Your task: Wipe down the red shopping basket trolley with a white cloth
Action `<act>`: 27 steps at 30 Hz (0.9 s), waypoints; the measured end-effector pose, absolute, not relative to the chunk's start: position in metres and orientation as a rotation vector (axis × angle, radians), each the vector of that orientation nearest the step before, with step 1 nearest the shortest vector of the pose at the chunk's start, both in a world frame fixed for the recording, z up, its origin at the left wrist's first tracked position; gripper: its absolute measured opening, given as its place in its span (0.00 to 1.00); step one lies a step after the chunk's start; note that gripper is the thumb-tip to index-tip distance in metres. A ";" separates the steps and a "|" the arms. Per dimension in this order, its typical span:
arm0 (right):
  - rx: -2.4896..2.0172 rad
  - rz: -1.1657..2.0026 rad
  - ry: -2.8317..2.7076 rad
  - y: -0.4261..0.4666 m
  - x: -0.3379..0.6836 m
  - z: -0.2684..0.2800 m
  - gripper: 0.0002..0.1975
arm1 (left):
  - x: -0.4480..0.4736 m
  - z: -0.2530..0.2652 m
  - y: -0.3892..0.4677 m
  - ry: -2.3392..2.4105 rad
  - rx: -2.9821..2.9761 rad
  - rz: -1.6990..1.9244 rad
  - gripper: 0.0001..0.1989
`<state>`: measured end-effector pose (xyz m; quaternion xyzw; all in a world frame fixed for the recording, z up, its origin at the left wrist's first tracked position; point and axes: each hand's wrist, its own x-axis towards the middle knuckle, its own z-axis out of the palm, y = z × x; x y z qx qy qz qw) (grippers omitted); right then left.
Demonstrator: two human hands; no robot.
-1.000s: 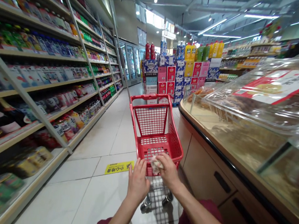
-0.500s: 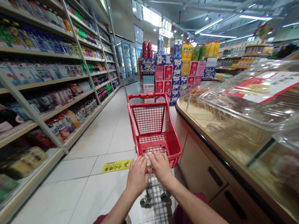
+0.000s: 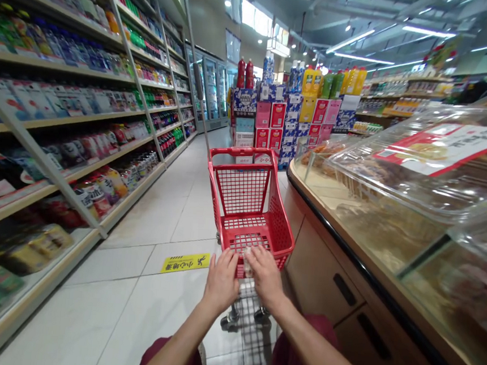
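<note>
A red plastic shopping cart stands in front of me on the aisle floor, its basket bare inside. At its near rim, my left hand has its fingers curled over the left part of the edge. Just to the right, my right hand rests with bent fingers over the same rim, palm down. Between the hands a small pale, crumpled-looking thing shows; what it is I cannot make out. The fingertips' undersides are hidden. Below the basket, dark caster wheels touch the tiles.
Drink shelves line the left side. Close on the right runs a counter with clear-lidded food packs. Stacked drink cartons stand ahead. A yellow floor sign lies on the tiles left of the cart.
My hands have moved slightly apart at the cart's near rim, and less of the pale thing between them shows. The view has tilted a little; both hands stay at the cart.
</note>
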<state>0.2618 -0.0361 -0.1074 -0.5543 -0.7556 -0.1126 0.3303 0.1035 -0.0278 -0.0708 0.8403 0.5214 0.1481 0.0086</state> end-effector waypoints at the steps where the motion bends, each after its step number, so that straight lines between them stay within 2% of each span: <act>1: -1.419 -0.288 -2.003 -0.035 0.256 -0.106 0.22 | 0.102 -0.072 -0.028 1.624 2.647 0.454 0.29; 4: -1.488 -0.285 -1.991 -0.033 0.277 -0.100 0.19 | 0.098 -0.076 -0.030 1.614 2.689 0.432 0.31; 8: -1.753 -0.317 -1.706 -0.032 0.314 -0.096 0.17 | 0.103 -0.079 -0.034 1.633 2.658 0.426 0.32; 15: -1.579 -0.201 -1.849 -0.033 0.248 -0.097 0.15 | 0.110 -0.079 -0.033 1.644 2.603 0.478 0.33; 19: -1.476 -0.137 -1.895 -0.029 0.273 -0.091 0.10 | 0.106 -0.079 -0.031 1.662 2.629 0.479 0.32; 23: -1.531 -0.165 -1.734 -0.027 0.321 -0.092 0.12 | 0.108 -0.080 -0.033 1.635 2.625 0.486 0.32; 27: -1.597 -0.226 -1.624 -0.026 0.301 -0.102 0.15 | 0.114 -0.080 -0.035 1.653 2.578 0.492 0.32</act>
